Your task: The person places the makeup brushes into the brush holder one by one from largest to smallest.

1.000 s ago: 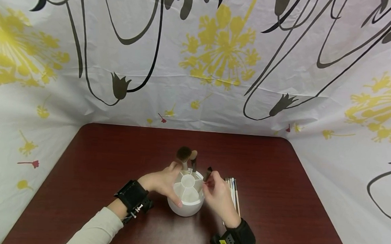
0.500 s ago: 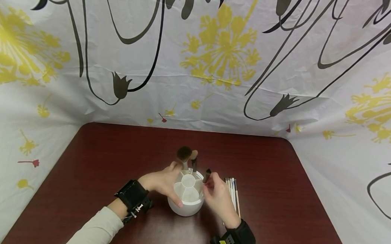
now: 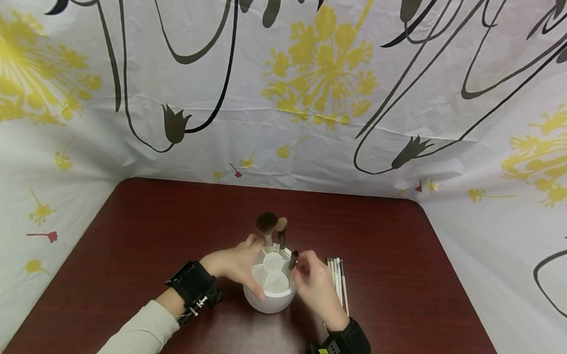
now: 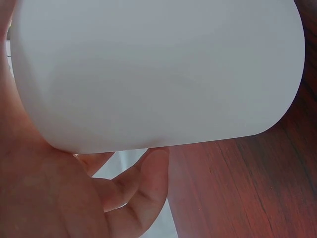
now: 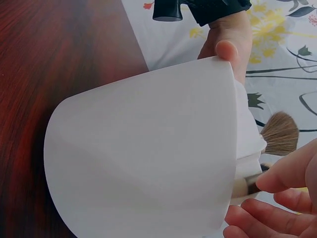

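A round white makeup brush holder (image 3: 270,303) with divided compartments stands on the table. My left hand (image 3: 235,265) grips its left side, thumb at the front and the other fingers behind. In the left wrist view the holder's smooth wall (image 4: 163,79) fills much of the picture. Between the thumb and fingers of my right hand (image 3: 319,288) is a small dark-tipped makeup brush (image 3: 294,259), at the holder's right rim. The right wrist view shows its pale handle (image 5: 239,188) passing down inside the rim. A large fluffy brush (image 3: 267,222) and a smaller tan-tipped brush (image 3: 281,226) stand in back compartments.
Several slim brushes (image 3: 338,280) lie side by side on the dark red-brown table (image 3: 189,209), right of the holder and partly behind my right hand. A white cloth with printed flowers (image 3: 323,163) hangs behind the table. Black wrist cameras (image 3: 192,290) sit on both wrists.
My right hand has tipped the small brush leftward and moved it a little, from just outside the right rim to over the right compartment. My left hand and the holder stay put.
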### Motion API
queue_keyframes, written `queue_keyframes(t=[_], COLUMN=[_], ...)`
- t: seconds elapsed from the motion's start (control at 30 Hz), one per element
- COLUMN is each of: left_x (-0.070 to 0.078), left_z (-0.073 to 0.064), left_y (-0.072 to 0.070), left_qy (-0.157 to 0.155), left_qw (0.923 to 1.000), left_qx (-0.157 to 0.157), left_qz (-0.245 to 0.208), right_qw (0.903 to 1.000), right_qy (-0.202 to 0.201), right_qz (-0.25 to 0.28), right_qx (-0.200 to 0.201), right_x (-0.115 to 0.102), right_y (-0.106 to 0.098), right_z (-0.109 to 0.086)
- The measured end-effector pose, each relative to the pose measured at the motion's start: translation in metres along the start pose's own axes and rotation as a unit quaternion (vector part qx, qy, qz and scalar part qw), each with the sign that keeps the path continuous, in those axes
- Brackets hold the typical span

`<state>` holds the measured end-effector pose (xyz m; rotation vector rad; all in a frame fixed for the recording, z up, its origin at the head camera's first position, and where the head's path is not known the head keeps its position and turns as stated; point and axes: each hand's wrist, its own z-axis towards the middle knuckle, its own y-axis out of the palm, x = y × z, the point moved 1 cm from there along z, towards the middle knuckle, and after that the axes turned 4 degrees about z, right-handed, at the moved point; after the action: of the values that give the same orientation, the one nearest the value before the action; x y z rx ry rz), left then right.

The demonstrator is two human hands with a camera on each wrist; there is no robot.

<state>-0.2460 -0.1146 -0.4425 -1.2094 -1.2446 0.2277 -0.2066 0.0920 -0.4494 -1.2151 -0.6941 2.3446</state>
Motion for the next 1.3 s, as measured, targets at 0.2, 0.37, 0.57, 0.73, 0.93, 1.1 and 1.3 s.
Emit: queue_keyframes(t=[0.2, 0.37, 0.57, 0.73, 0.93, 1.1, 1.3], left_x=[-0.001, -0.002, -0.003, -0.005, -0.004, -0.004, -0.006], left_z=[0.0, 0.0, 0.0, -0.002, -0.003, -0.003, -0.004], left_y=[0.0, 0.001, 0.004, 0.006, 0.003, 0.001, 0.002], left_qy=[-0.001, 0.004, 0.026, 0.037, 0.037, 0.057, 0.09], left_qw=[1.0, 1.0, 0.9993, 0.9986, 0.9988, 0.9982, 0.9958], left_qx=[-0.002, 0.0, 0.012, 0.015, 0.004, -0.003, 0.007], left_qz=[0.004, -0.001, -0.023, -0.035, -0.03, -0.02, -0.013], right_qw=[0.9999, 0.9994, 0.9983, 0.9968, 0.9914, 0.9821, 0.9746], right_qy=[0.011, 0.029, 0.056, 0.079, 0.112, 0.157, 0.182], right_qz=[0.001, 0.012, -0.002, -0.011, -0.065, -0.099, -0.124], right_qx=[-0.005, -0.014, -0.013, -0.007, -0.013, -0.033, -0.041], right_x=[-0.002, -0.001, 0.007, 0.018, 0.04, 0.058, 0.068], right_y=[-0.004, -0.009, -0.014, -0.023, -0.038, -0.043, -0.043], right_z=[0.0, -0.001, -0.007, -0.01, -0.014, -0.018, -0.024])
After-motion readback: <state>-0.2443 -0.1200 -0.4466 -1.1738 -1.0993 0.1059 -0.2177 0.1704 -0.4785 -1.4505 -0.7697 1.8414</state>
